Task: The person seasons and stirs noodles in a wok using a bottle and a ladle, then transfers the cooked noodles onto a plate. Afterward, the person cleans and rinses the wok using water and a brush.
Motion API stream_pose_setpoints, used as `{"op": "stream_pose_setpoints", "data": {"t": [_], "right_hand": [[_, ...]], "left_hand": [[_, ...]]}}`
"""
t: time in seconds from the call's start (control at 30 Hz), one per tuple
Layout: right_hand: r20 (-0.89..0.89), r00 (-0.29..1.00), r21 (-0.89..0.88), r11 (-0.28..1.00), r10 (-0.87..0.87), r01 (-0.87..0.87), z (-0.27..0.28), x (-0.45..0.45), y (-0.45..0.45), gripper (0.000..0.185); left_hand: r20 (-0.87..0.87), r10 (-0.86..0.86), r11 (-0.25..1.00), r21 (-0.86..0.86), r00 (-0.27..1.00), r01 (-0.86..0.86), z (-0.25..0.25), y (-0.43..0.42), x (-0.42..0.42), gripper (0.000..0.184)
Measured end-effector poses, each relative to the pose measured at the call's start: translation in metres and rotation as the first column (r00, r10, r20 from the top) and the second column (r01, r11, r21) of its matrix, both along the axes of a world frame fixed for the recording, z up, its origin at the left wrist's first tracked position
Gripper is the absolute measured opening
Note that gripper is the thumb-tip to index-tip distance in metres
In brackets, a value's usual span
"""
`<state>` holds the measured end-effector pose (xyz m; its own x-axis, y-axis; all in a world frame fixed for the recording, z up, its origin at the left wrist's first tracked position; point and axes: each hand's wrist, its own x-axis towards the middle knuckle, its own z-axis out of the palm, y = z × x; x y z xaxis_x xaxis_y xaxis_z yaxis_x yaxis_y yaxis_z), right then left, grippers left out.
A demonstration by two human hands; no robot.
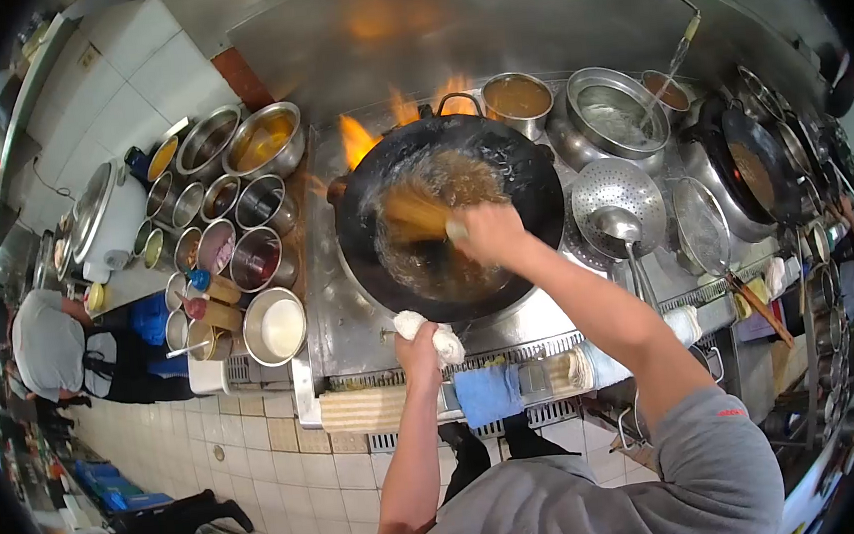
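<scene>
A large black wok [526,249] sits on the stove in front of me, with murky, swirling liquid [448,283] inside. My right hand [490,234] is closed round the handle end of a bamboo wok brush [413,214], whose bristles are motion-blurred in the liquid. Close to the wok's near rim, my left hand [419,356] grips a bunched white cloth [445,344]. Whether a wok handle lies under that cloth is hidden. Orange flames [358,142] rise behind the wok's far left rim.
A perforated skimmer [613,184] with a ladle [616,222] on it and a wire strainer [702,227] lie to the right. Water runs into a steel pot [625,111]. Left are several seasoning pots and a bowl of white contents [281,329]. Folded towels [489,395] line the stove's front. Other people stand at left.
</scene>
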<state>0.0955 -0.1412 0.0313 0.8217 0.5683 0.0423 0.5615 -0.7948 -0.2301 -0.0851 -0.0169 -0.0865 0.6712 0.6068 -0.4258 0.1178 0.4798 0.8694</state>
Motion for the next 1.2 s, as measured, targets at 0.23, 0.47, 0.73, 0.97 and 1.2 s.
{"op": "stream_pose_setpoints", "data": {"t": [0.23,0.47,0.73,0.97,1.2], "right_hand": [[0.228,0.973,-0.160,0.985,-0.029,0.067,0.027,0.033,-0.059,0.022],[0.064,0.991,-0.100,0.988,-0.115,0.121,-0.006,-0.008,-0.005,0.021],[-0.447,0.837,0.202,0.876,-0.315,0.437,0.087,-0.083,-0.148,0.043],[-0.702,0.699,0.608,0.397,-0.137,0.687,0.006,-0.179,-0.186,0.044],[-0.689,0.716,0.704,0.135,-0.109,0.698,0.003,-0.242,-0.170,0.041]], "left_hand": [[-0.009,0.031,0.999,0.024,0.999,-0.031,-0.003,0.003,0.001,0.027],[0.011,-0.026,0.999,-0.023,1.000,0.026,0.003,0.004,0.001,0.020],[0.094,-0.155,0.927,-0.329,0.983,0.178,-0.025,0.025,0.010,0.015],[0.175,-0.114,0.945,-0.286,0.978,0.161,0.011,-0.006,-0.038,0.015],[0.209,-0.078,0.839,-0.515,0.975,0.178,0.004,-0.023,-0.072,0.004]]}}
